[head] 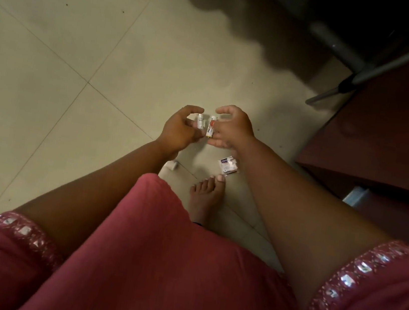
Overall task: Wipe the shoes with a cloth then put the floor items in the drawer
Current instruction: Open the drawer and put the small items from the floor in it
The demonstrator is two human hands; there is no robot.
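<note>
At the centre of the frame the left hand (179,131) curls its fingers (191,111) round a small white tube (200,121), thumb and forefinger arched over it, and the right hand (232,128) pinches a white tube with red lettering (210,126) against its lower fingers while the upper ones stand spread and hooked above it. The two tubes stand nearly upright, just beside each other between the hands, above the tiled floor (82,45). The likeliest slip, to my eye, is here: each tube is slim and smooth and held only by the fingertips, so passing one across to free a hand could let it drop and roll away over the tiles toward the dark furniture at the upper right. Lower in the frame a small printed sachet (228,167) lies on the floor by the bare foot (205,194), and a white roll-like item (172,164) lies half hidden under the left forearm; bending for either with full hands risks dropping the tubes, or stepping on the sachet. The dark red cabinet (382,153) fills the right edge; whether its drawer is open I cannot tell. No shoes or cloth show.
</note>
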